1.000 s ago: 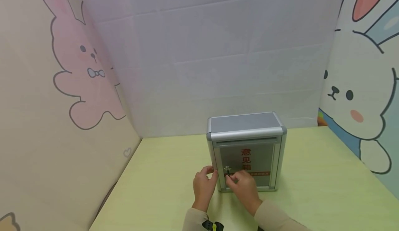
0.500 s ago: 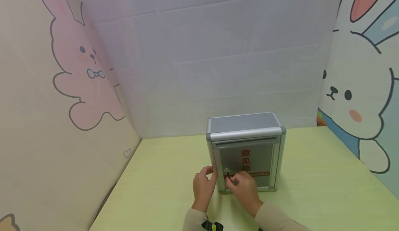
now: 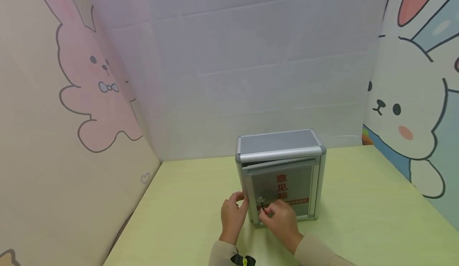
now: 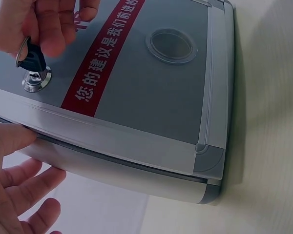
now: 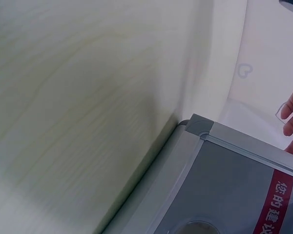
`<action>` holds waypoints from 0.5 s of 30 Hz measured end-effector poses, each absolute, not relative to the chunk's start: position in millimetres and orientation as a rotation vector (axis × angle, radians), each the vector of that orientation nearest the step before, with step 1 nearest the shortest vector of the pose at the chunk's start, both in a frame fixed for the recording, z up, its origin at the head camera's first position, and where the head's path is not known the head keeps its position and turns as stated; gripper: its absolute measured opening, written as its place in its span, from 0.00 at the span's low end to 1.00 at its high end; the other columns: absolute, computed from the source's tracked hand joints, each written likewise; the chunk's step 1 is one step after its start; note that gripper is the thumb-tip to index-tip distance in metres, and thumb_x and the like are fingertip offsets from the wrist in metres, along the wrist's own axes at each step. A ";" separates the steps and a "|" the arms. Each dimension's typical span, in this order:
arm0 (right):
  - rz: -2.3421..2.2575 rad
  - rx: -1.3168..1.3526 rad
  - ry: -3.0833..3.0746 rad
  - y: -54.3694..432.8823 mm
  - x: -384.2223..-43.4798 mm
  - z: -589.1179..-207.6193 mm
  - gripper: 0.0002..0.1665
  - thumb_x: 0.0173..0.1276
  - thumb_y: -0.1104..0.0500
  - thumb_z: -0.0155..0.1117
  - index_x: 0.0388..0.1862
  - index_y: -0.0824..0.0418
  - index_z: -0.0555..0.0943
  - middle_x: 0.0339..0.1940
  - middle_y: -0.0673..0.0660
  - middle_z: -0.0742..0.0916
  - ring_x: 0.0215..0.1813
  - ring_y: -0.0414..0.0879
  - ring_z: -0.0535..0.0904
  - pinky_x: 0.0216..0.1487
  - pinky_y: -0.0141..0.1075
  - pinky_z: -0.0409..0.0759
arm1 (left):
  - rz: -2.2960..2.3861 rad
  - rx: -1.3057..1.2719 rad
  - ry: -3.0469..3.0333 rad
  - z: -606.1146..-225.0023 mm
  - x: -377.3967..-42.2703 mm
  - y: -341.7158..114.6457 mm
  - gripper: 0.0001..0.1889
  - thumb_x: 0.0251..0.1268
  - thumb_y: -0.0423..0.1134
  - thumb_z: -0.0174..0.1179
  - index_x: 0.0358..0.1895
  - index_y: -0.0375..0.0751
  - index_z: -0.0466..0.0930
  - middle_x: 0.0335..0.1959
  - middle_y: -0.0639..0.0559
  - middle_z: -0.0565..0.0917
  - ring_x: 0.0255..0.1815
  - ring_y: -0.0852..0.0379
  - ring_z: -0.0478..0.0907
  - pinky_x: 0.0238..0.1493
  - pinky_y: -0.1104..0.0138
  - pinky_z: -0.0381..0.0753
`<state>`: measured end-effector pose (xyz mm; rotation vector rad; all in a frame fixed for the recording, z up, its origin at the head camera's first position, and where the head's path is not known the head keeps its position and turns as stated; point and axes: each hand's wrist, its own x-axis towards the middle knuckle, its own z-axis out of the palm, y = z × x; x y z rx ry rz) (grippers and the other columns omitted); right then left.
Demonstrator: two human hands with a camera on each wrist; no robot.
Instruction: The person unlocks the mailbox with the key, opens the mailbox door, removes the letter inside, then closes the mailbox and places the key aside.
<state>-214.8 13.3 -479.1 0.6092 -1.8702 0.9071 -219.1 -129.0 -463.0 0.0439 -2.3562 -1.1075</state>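
A silver-grey metal suggestion box [image 3: 279,141] with red lettering stands upright on the table. Its front door [image 3: 267,184] is slightly ajar, with a dark gap along the top left. My right hand [image 3: 282,221] pinches the dark head of a key [image 4: 33,59], which sits in the round lock [image 4: 37,80] on the door's left part. My left hand [image 3: 232,218] touches the box's left side. In the left wrist view its thumb lies at the seam beside the door frame, and the other fingers rest against the side wall. The right wrist view hides the key.
The pale yellow-green table [image 3: 193,202] surrounds the box. A white sheet [image 3: 222,78] hangs close behind it. Rabbit-printed walls [image 3: 398,138] stand at both sides. Low on the door is a clear round window [image 4: 171,45].
The door's left edge has come outward from the frame, opening a gap at the top left. My right hand has moved slightly toward me with the key; my left hand stays at the side.
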 end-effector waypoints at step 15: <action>0.930 0.673 -1.787 19.5 -209.3 -479.6 0.15 0.33 0.65 0.62 0.09 0.50 0.66 0.11 0.43 0.74 0.18 0.36 0.68 0.19 0.27 0.66 | -1.108 0.067 -2.342 -465.6 -220.1 -127.7 0.07 0.53 0.36 0.66 0.35 0.38 0.84 0.31 0.50 0.86 0.31 0.50 0.79 0.32 0.64 0.75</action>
